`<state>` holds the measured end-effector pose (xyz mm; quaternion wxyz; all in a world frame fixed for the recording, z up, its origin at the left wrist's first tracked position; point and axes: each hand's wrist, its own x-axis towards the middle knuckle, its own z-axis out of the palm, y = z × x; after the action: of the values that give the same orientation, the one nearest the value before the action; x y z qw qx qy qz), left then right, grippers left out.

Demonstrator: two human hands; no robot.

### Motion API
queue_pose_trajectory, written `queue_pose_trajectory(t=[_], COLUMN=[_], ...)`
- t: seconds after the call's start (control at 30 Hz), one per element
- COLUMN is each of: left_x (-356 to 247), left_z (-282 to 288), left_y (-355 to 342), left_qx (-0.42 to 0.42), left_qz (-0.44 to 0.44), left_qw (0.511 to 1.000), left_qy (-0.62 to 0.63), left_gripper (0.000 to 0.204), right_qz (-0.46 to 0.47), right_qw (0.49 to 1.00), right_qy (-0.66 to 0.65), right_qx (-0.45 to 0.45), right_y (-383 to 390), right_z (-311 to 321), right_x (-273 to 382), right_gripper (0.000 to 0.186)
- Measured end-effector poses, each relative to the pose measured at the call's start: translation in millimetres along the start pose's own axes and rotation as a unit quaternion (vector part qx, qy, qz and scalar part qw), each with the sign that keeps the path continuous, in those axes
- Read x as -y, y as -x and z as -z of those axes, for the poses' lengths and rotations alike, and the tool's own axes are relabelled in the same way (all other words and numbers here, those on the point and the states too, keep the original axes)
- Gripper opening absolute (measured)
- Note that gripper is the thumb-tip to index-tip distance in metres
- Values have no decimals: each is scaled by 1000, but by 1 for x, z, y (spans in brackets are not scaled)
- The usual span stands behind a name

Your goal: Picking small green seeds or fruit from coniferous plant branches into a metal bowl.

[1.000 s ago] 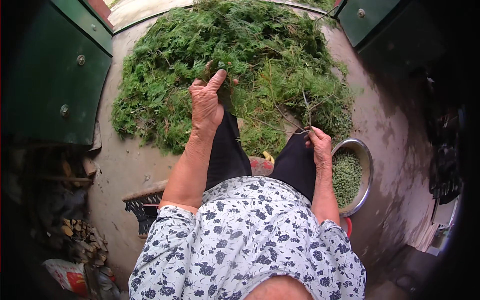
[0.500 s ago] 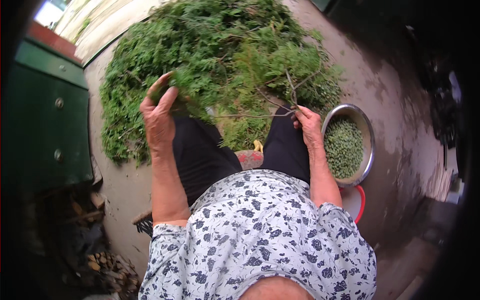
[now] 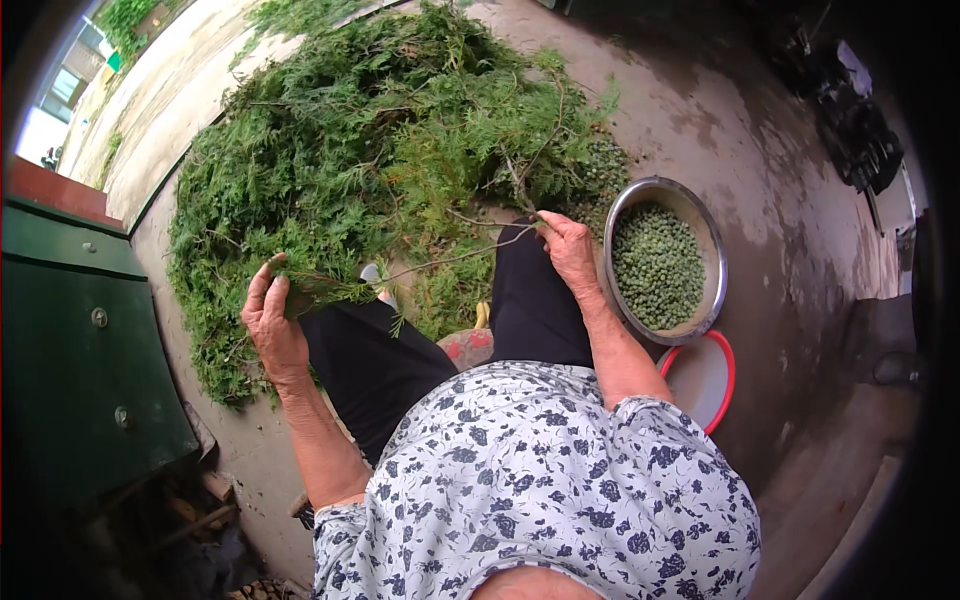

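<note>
My right hand is closed on the bare, woody end of a cut evergreen branch. Its thin stems fork at my fingers, one running left across my lap and others rising toward the pile. At the left, my left hand curls around the leafy tip of that branch, thumb and fingers on either side of the green sprays; part of its grip is hidden. Beyond my knees lies a big heap of green conifer branches. Beside my right forearm, a metal basin holds many small green seed cones.
A white tub with a red rim stands just nearer than the basin. To the left is a green metal cabinet, with wood scraps below it. Dark clutter lies at the far right. A low patterned seat shows between my legs.
The view has shifted, so the heap and basin sit further left and the tub shows more fully. My left hand has lowered with the leafy tip; my right hand keeps hold of the stem.
</note>
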<state>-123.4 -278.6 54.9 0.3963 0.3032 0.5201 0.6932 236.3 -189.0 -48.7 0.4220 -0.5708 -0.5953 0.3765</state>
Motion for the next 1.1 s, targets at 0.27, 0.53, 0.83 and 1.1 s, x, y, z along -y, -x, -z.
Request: queue_pose_trajectory(t=[0.27,0.53,0.83,1.1], left_x=[7,33,29,35], left_z=[-7,-13,-17,-2], left_y=[1,-20,-25,-55], left_qx=[-46,-77,-143,-172], left_qz=[-57,-176,31,73], left_qw=[963,891,986,978], left_qy=[-260,-411,-77,97], left_gripper=[18,11,26,23], right_qz=[162,188,154,37], right_qw=[977,958,965,997], right_qy=[82,143,134,-56], right_qx=[-111,-164,-165,-40], right_y=[-1,-9,7,5], right_z=[-8,-17,-15,-13], right_x=[-6,-115,-8,17], right_gripper=[20,3,23,22])
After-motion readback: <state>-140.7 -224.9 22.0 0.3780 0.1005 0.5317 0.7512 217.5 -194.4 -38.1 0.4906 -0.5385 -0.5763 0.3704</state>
